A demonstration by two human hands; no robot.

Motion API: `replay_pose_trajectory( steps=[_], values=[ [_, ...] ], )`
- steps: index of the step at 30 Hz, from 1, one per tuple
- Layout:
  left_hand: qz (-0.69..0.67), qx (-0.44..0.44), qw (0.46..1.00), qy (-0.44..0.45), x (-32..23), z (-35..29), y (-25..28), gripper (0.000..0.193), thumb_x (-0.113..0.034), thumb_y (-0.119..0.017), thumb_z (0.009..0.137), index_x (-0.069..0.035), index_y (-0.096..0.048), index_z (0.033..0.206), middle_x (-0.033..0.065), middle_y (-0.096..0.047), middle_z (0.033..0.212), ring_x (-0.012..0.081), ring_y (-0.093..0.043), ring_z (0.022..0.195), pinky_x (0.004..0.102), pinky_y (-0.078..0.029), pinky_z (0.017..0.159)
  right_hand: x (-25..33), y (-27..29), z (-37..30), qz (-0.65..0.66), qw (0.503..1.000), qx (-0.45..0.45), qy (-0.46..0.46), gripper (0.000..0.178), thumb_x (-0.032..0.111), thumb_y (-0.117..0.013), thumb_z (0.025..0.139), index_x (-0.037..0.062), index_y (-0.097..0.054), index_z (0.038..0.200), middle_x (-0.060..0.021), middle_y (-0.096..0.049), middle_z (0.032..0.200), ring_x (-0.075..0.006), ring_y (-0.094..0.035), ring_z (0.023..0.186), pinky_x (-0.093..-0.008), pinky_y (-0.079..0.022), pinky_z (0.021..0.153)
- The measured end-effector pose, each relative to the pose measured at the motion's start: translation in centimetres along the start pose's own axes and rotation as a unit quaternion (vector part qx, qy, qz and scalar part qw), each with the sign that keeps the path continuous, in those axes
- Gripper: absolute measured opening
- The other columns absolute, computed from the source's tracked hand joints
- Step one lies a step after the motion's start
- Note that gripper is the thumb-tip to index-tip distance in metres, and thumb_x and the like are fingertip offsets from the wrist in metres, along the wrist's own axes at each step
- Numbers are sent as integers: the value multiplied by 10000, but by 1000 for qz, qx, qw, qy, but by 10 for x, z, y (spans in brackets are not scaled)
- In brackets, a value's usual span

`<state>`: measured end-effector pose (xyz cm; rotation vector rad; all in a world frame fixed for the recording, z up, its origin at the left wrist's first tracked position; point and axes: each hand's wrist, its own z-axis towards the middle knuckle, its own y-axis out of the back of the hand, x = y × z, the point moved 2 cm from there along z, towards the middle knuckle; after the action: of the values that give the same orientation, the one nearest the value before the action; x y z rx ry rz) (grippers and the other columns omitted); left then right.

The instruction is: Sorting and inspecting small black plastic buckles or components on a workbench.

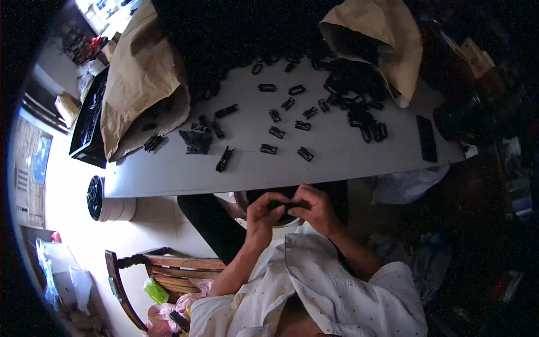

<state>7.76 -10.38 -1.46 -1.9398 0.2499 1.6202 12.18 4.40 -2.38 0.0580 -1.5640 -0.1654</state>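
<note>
Just below the table's near edge, my left hand (265, 218) and my right hand (314, 210) meet in front of my body. Both are closed, fingertips pinching a small black plastic part (287, 206) between them. Its details are lost in shadow and behind the fingers. On the grey table (185, 174) beyond lie several loose black rectangular clip-like pieces (276, 132), spread across the middle. A dark heap of similar pieces (359, 106) spills at the right from an open brown paper bag (407, 50). More black pieces (196, 140) lie at the left.
Another brown paper bag (143, 84) lies open at the table's left, beside a black crate (90, 121). A flat black phone-like object (426, 139) rests at the right. Below stand a white bucket (119, 208) holding black things and a wooden chair (182, 267).
</note>
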Motion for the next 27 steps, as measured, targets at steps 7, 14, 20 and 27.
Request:
replay_pose_trajectory(
  steps=[7, 14, 20, 27],
  values=[
    [155, -55, 986, 18, 117, 12, 60, 222, -51, -578, 787, -16, -550, 1004, 117, -576, 964, 245, -563, 884, 312, -445, 788, 0, 41, 18, -232, 967, -86, 63, 114, 56, -645, 739, -1, -578, 813, -103, -572, 762, -214, -578, 682, -313, -465, 611],
    [459, 49, 887, 4, 67, 13, 54, 229, -57, -581, 785, -34, -601, 1012, 176, -612, 915, 270, -601, 818, 318, -457, 714, -11, 159, 43, -530, 769, -358, 9, 129, 48, -632, 742, -6, -572, 843, -139, -553, 889, -300, -555, 840, -389, -458, 677],
    [388, 39, 920, -25, 26, 15, 21, 170, 7, -562, 781, -26, -636, 930, 121, -644, 816, 152, -621, 741, 236, -462, 652, -29, 159, 50, -528, 781, -334, 2, 174, 51, -638, 754, 4, -557, 902, -147, -553, 889, -295, -540, 856, -399, -457, 666],
    [357, 83, 929, -45, 10, 22, -4, 172, 25, -555, 786, 12, -607, 949, 76, -646, 810, 116, -598, 729, 236, -462, 634, -26, 153, 56, -3, 972, -234, -31, 156, 27, -572, 794, 15, -587, 949, -13, -555, 704, -69, -486, 519, -203, -408, 439]
  ],
)
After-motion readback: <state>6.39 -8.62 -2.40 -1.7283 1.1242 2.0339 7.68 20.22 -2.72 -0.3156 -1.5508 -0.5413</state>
